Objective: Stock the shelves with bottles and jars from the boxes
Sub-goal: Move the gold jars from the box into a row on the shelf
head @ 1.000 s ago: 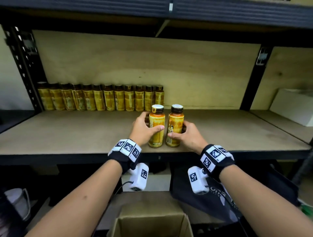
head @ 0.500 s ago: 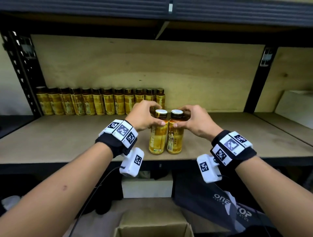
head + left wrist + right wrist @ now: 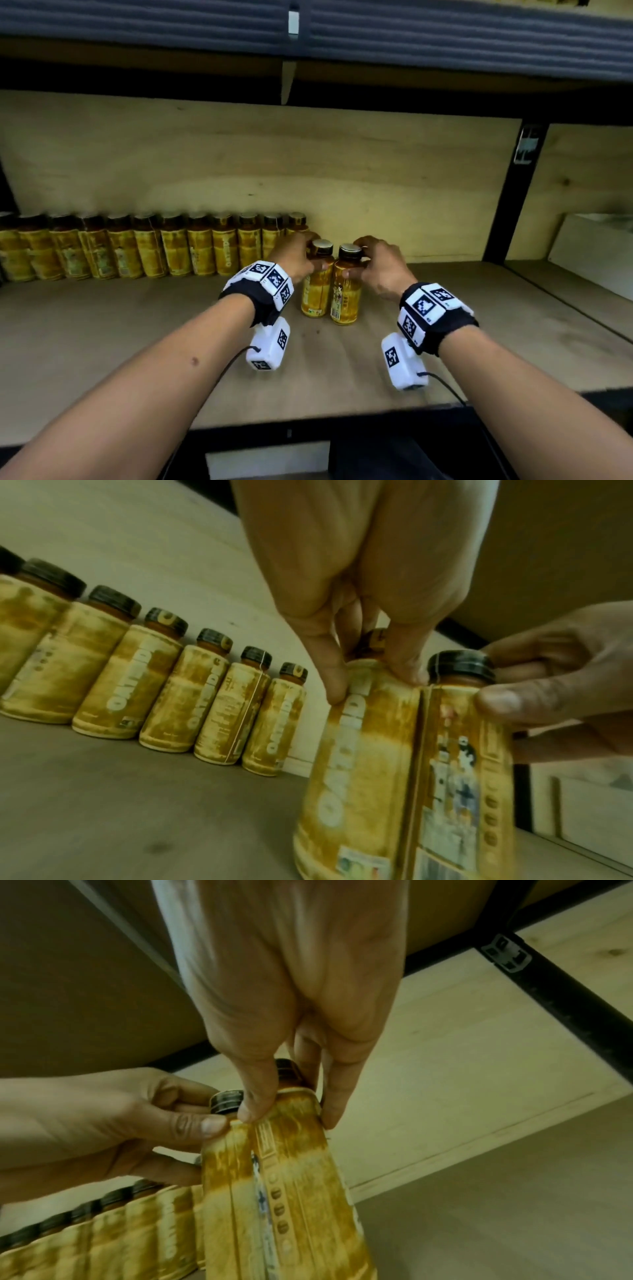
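Note:
Two yellow-labelled bottles with dark caps stand side by side, touching, on the wooden shelf (image 3: 102, 342). My left hand (image 3: 298, 257) grips the left bottle (image 3: 317, 284) round its neck and shoulder; the same bottle (image 3: 356, 764) fills the left wrist view. My right hand (image 3: 380, 267) holds the right bottle (image 3: 346, 294) the same way, seen close as the right bottle (image 3: 301, 1191) in the right wrist view. A row of several like bottles (image 3: 154, 250) lines the back wall, ending just left of my left hand.
The plywood back wall (image 3: 376, 192) is close behind the bottles. A black upright post (image 3: 510, 192) bounds the bay on the right, with a white box (image 3: 596, 250) in the bay beyond. The upper shelf's dark beam (image 3: 445, 37) hangs overhead.
Both hands have slid the two bottles from the shelf's front edge back toward the rear row, shifting their hold from the bottles' bodies to the necks. The head has moved closer.

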Demonstrator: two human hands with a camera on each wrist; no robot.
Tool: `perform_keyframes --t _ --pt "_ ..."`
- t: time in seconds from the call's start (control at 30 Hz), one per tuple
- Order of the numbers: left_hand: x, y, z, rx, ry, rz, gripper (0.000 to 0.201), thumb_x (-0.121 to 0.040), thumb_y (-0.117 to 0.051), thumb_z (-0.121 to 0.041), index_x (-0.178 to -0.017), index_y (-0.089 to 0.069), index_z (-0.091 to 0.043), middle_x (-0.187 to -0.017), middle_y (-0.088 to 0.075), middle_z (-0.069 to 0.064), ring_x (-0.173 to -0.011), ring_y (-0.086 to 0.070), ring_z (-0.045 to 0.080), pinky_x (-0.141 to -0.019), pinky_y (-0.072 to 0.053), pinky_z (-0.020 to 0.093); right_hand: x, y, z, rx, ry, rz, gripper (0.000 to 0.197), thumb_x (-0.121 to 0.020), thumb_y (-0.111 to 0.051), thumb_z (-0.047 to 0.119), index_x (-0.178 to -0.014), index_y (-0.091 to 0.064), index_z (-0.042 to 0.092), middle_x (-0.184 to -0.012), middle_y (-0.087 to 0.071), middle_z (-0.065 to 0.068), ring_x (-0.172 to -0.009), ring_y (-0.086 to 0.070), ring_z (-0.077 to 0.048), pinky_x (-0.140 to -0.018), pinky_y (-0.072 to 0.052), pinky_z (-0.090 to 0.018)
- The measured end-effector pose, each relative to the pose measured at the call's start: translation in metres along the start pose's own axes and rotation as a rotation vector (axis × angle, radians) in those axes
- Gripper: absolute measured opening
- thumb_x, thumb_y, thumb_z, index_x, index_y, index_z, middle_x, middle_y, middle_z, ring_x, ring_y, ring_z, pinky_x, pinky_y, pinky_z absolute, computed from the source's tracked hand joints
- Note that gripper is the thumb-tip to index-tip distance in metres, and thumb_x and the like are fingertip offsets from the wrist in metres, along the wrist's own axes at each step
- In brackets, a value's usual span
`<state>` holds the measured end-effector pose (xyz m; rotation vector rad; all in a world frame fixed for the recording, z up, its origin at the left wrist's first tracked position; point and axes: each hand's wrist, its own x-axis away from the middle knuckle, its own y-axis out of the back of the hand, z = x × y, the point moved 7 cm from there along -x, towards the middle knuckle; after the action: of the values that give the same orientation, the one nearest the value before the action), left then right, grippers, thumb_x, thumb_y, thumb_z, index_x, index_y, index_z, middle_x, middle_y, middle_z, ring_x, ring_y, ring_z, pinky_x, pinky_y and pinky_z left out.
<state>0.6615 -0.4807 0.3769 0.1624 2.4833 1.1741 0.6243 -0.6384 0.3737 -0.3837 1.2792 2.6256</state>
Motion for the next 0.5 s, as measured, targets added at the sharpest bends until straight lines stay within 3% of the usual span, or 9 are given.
perform_keyframes --t 0.1,0.2,0.27,0.37,0.5 --pt "-0.042 -0.01 0.008 -0.034 -0.024 -0.001 0.057 -0.078 -0.078 -0.027 -0.129 -0.056 -0.014 -0.126 -0.063 0.005 -0.118 -0.058 0.024 -0.098 -0.045 0.03 -0.033 -0.005 -0.014 -0.005 -0.015 -0.017 0.06 -0.075 -0.083 0.022 -0.128 -0.056 0.013 -0.127 -0.064 -0.006 -0.114 -0.061 -0.023 -0.089 -0.048 -0.025" --pt "-0.081 -0.018 0.014 -0.236 -0.081 0.021 0.058 -0.081 -0.073 -0.036 -0.132 -0.053 -0.018 -0.128 -0.062 0.006 -0.118 -0.058 0.026 -0.097 -0.047 0.038 -0.066 -0.012 -0.025 0.022 0.007 -0.048 0.052 -0.076 -0.081 0.026 -0.121 -0.059 0.012 -0.121 -0.065 -0.008 -0.111 -0.061 -0.026 -0.09 -0.049 -0.032" --pt "-0.104 -0.021 0.017 -0.447 -0.12 0.031 0.06 -0.084 -0.066 -0.045 -0.136 -0.048 -0.022 -0.133 -0.056 0.007 -0.123 -0.052 0.029 -0.099 -0.045 0.042 -0.087 -0.018 -0.031 0.018 0.009 -0.068 0.048 -0.078 -0.079 0.026 -0.119 -0.059 0.01 -0.119 -0.065 -0.01 -0.111 -0.06 -0.028 -0.09 -0.048 -0.033" --pt "-0.132 -0.023 0.017 -0.76 -0.207 0.012 0.052 -0.086 -0.06 -0.05 -0.129 -0.051 -0.021 -0.132 -0.051 0.005 -0.13 -0.038 0.03 -0.102 -0.035 0.049 -0.115 -0.028 -0.039 -0.004 0.014 -0.089 0.047 -0.079 -0.078 0.022 -0.119 -0.058 0.009 -0.118 -0.065 -0.012 -0.112 -0.059 -0.03 -0.09 -0.047 -0.035" --pt "-0.156 -0.028 0.028 -0.842 -0.17 0.005 0.049 -0.089 -0.058 -0.046 -0.127 -0.049 -0.016 -0.13 -0.049 0.008 -0.126 -0.038 0.032 -0.1 -0.034 0.051 -0.146 -0.039 -0.042 -0.02 0.025 -0.121 0.049 -0.08 -0.077 0.02 -0.124 -0.057 0.008 -0.12 -0.065 -0.013 -0.113 -0.059 -0.032 -0.093 -0.048 -0.038"
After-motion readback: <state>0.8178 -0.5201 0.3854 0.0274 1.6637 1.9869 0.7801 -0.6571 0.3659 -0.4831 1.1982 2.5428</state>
